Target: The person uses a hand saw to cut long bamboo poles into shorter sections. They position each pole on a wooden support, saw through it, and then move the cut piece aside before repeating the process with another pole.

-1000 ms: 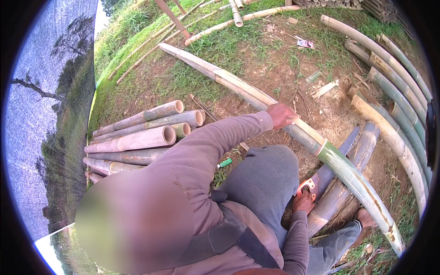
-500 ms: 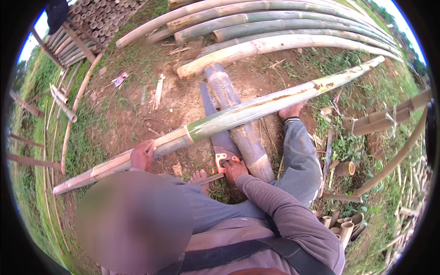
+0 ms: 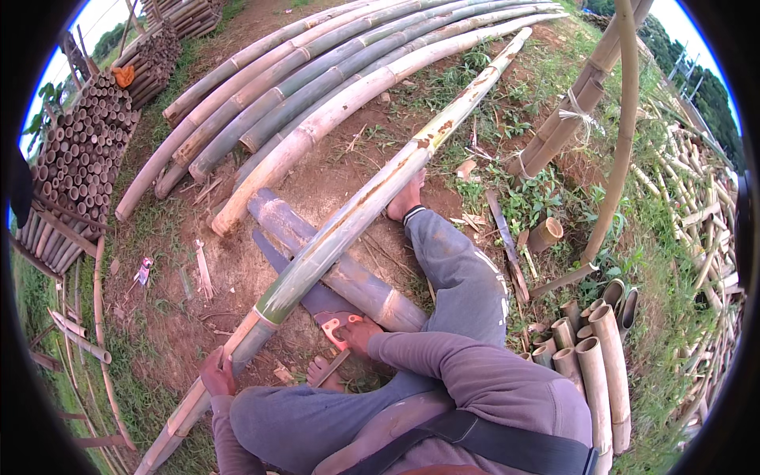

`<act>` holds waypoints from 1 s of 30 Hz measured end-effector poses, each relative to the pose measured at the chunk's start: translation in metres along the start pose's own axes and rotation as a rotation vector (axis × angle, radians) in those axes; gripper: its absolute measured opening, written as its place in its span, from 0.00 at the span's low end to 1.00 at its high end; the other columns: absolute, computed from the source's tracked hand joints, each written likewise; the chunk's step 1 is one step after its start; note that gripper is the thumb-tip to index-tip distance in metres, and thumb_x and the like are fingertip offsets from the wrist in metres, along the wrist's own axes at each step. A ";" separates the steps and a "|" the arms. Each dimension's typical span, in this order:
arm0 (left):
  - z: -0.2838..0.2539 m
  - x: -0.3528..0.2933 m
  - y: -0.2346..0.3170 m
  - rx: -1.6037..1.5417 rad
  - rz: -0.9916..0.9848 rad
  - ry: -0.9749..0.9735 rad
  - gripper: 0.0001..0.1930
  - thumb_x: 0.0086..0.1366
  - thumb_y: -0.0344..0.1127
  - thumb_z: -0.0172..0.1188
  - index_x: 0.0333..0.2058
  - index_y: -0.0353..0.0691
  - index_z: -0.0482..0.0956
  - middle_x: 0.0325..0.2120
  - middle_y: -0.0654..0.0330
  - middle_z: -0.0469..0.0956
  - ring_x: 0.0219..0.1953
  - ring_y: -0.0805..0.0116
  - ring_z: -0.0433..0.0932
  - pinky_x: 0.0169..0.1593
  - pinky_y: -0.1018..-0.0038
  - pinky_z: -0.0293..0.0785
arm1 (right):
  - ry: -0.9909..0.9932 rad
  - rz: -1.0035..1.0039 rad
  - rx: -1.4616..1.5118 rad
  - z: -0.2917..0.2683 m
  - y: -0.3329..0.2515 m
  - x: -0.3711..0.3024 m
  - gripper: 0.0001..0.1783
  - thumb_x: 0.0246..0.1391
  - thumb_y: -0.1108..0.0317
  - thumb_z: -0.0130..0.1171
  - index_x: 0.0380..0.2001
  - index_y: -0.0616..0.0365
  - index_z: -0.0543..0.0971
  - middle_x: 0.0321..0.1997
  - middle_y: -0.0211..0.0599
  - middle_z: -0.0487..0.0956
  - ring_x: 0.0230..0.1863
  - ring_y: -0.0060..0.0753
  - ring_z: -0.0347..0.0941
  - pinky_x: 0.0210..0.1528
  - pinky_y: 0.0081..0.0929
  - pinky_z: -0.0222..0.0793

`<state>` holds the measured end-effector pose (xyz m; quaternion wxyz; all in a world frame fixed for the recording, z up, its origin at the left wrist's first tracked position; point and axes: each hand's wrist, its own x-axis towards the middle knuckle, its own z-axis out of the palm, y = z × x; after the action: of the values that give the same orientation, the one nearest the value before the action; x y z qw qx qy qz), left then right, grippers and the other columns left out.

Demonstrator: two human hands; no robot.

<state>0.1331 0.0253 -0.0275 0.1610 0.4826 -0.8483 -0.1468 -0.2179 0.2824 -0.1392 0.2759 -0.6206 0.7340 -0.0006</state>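
A long bamboo pole runs slantwise across the view, pale at its near end and green in the middle. My left hand is closed round its near left part. The pole rests across a short, thick bamboo log on the ground. My right hand grips the orange handle of a handsaw. Its dark blade passes under the pole, beside the log; part is hidden. A thin flat strip sticks out below my right hand, near my bare left foot.
Long bamboo poles lie side by side beyond. Cut bamboo is stacked at the far left. Short bamboo tubes stand at my right, near a bamboo post tied with string. Wood chips and a flat slat lie on the dirt.
The view has turned to the right, so the pole slants more steeply in it. Both hands keep their hold on the pole and the handsaw.
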 end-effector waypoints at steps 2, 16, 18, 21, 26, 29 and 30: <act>0.001 0.004 0.004 -0.019 -0.008 -0.004 0.20 0.65 0.36 0.71 0.54 0.36 0.87 0.52 0.45 0.86 0.57 0.47 0.84 0.67 0.57 0.74 | 0.023 0.001 0.010 0.005 0.004 0.001 0.20 0.68 0.62 0.54 0.60 0.50 0.80 0.63 0.42 0.79 0.67 0.46 0.76 0.70 0.54 0.63; -0.007 0.006 0.007 0.029 -0.008 -0.017 0.20 0.68 0.44 0.71 0.55 0.44 0.88 0.55 0.51 0.86 0.59 0.52 0.84 0.66 0.62 0.77 | 0.193 -0.046 -0.097 -0.055 -0.027 -0.020 0.30 0.51 0.51 0.70 0.55 0.54 0.79 0.50 0.49 0.84 0.53 0.53 0.82 0.56 0.54 0.68; -0.009 0.001 0.014 0.027 -0.050 -0.040 0.20 0.68 0.43 0.71 0.56 0.43 0.88 0.55 0.52 0.86 0.59 0.53 0.84 0.66 0.63 0.77 | 0.214 -0.041 -0.066 -0.071 -0.033 -0.028 0.27 0.50 0.52 0.71 0.49 0.54 0.81 0.42 0.48 0.86 0.44 0.52 0.86 0.51 0.50 0.73; -0.009 -0.001 0.009 0.050 -0.049 -0.029 0.20 0.68 0.44 0.71 0.56 0.46 0.88 0.56 0.53 0.86 0.60 0.54 0.83 0.67 0.63 0.76 | 0.160 -0.101 0.005 -0.084 -0.042 -0.077 0.22 0.51 0.60 0.70 0.47 0.58 0.81 0.40 0.52 0.87 0.41 0.56 0.87 0.46 0.53 0.80; -0.004 0.001 0.016 0.038 -0.093 -0.044 0.20 0.69 0.47 0.70 0.56 0.47 0.88 0.57 0.53 0.85 0.61 0.54 0.83 0.67 0.62 0.76 | 0.185 -0.185 0.275 -0.156 -0.024 -0.165 0.22 0.52 0.68 0.69 0.50 0.62 0.80 0.37 0.57 0.85 0.41 0.67 0.84 0.44 0.55 0.81; -0.005 0.010 0.023 0.046 -0.039 -0.058 0.20 0.69 0.48 0.70 0.56 0.48 0.88 0.57 0.53 0.85 0.60 0.53 0.83 0.67 0.62 0.76 | 0.115 -0.212 0.319 -0.227 -0.020 -0.209 0.20 0.48 0.71 0.71 0.46 0.62 0.82 0.36 0.57 0.84 0.39 0.67 0.83 0.41 0.53 0.78; -0.004 0.011 0.021 0.050 -0.011 -0.054 0.20 0.69 0.48 0.69 0.56 0.48 0.88 0.57 0.54 0.85 0.60 0.52 0.83 0.66 0.61 0.76 | 0.104 -0.211 0.357 -0.244 -0.020 -0.222 0.18 0.47 0.71 0.72 0.44 0.61 0.83 0.34 0.55 0.84 0.36 0.66 0.83 0.40 0.50 0.77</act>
<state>0.1134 0.0256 -0.0139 0.1249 0.4870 -0.8531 -0.1394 -0.2816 0.3969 0.1647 0.3417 -0.6345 0.6663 -0.1914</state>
